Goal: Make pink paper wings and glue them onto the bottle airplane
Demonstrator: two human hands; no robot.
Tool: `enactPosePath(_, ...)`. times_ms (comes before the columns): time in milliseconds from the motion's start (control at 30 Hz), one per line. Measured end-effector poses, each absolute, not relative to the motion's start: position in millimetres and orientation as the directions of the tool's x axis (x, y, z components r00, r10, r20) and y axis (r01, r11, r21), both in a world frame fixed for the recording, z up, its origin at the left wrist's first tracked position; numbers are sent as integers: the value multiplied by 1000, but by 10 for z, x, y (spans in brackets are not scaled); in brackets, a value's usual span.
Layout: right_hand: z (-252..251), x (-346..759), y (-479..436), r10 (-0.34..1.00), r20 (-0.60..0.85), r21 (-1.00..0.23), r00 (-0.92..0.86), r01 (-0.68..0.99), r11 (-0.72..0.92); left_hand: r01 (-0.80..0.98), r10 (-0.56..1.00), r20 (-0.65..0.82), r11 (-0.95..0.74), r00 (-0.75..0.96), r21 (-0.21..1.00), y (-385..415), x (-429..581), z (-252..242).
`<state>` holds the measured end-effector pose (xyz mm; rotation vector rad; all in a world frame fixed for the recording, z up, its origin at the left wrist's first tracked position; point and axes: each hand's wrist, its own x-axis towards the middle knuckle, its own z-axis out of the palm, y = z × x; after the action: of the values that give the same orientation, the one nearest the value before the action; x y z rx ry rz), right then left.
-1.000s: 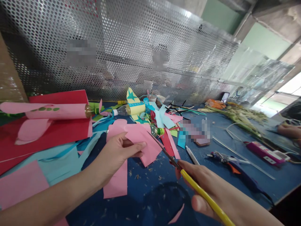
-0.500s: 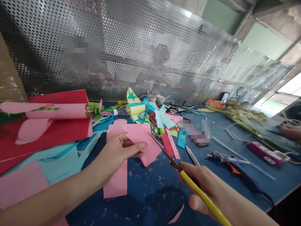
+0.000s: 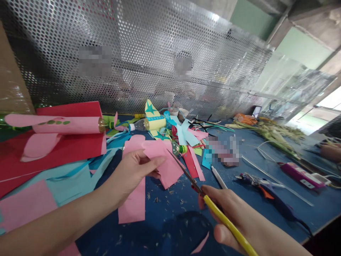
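Note:
Between thumb and fingers, my left hand [image 3: 138, 169] pinches a piece of pink paper [image 3: 170, 170] in the middle of the view. My right hand [image 3: 226, 209] is closed round a pair of scissors [image 3: 197, 186] with yellow handles. Their blades lie against the right part of the paper, pointing up and left. Behind the paper lies a plastic bottle [image 3: 176, 147] with a green cap, partly wrapped in pink. A pink strip [image 3: 131, 209] hangs below my left hand on the blue tabletop. A small pink offcut [image 3: 200, 243] lies near the front edge of the view.
A glue gun [image 3: 269, 193], a purple power strip [image 3: 302, 175] and a white pen [image 3: 218, 177] lie to the right. At left are red sheets [image 3: 87, 153] and another pink-wrapped bottle [image 3: 77, 125]. A perforated metal screen [image 3: 149, 46] stands behind. Another person's hand [image 3: 331, 151] shows at far right.
The whole view has shifted slightly. Both hands, the pink paper and the scissors keep nearly the same positions relative to each other.

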<state>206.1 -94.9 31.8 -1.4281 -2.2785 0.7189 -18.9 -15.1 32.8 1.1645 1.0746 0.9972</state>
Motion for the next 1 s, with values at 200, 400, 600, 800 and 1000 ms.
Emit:
enactPosePath(200, 385, 2009, -932, 872, 13, -582, -488, 706, 404, 65, 964, -101, 88, 245, 994, -198, -196, 332)
enactPosePath(400, 371, 1996, -932, 833, 66, -650, -549, 610, 453, 156, 961, -89, 49, 260, 987, -237, -195, 355)
enactPosePath(600, 357, 1983, -897, 836, 71, -653, -545, 608, 451, 161, 965, -68, 27, 255, 987, -254, -200, 385)
enactPosePath(800, 322, 1950, -875, 861, 39, -725, -508, 578, 374, 172, 958, -99, 53, 269, 984, -248, -198, 365)
enactPosePath(1000, 278, 1915, -890, 872, 8, -745, -490, 579, 332, 173, 949, -143, 96, 279, 980, -250, -198, 380)
